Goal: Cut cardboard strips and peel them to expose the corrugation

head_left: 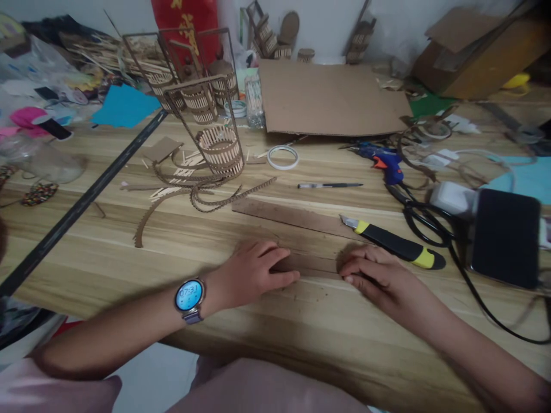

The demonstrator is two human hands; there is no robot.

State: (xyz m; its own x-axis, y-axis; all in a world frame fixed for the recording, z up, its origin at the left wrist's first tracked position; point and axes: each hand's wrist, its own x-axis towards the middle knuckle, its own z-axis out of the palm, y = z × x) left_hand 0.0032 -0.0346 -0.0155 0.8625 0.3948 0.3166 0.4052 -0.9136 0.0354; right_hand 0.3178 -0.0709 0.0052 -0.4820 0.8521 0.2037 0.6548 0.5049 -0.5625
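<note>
A narrow brown cardboard strip (314, 264) lies on the wooden table between my hands. My left hand (253, 269), with a lit smartwatch on the wrist, rests across its left end, fingers spread. At the other end my right hand (374, 275) pinches the strip between thumb and fingers. Just beyond them lies a second, wider cardboard strip (284, 219). The blade tip of a black and yellow utility knife (396, 244) rests over that strip's right part. Farther back is a black pen (330, 185).
Curled corrugated strips (206, 189) and a small stick lantern (220, 150) stand back left. A cardboard sheet (331, 97) lies behind a tape roll (282, 157). At right are a blue glue gun (385, 163), black cable and a dark phone (504, 238).
</note>
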